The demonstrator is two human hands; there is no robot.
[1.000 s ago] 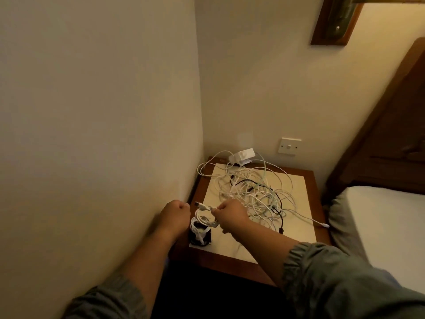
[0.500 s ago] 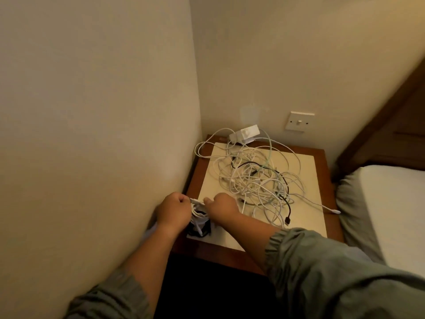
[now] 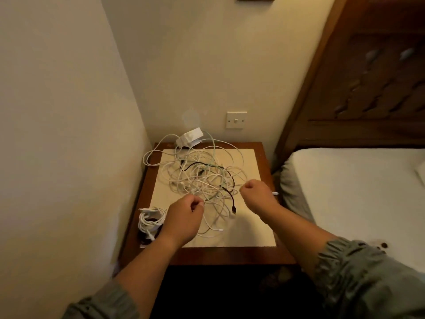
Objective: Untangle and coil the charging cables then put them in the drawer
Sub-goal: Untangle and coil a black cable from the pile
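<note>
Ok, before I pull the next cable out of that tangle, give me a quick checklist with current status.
1. Finished coiled bundle kept apart from the tangle, at the front left corner of the nightstand: ok.
2. Tangle loose enough to lift one cable out: not ok, strands cross heavily.
3. Grip of left hand on a strand: cannot tell; fingers curled at the tangle's near edge.
4. Grip of right hand: cannot tell; fist closed.
5. Free end to start from: ok, the black plug lies loose.
6. Drawer in view: not ok.
</note>
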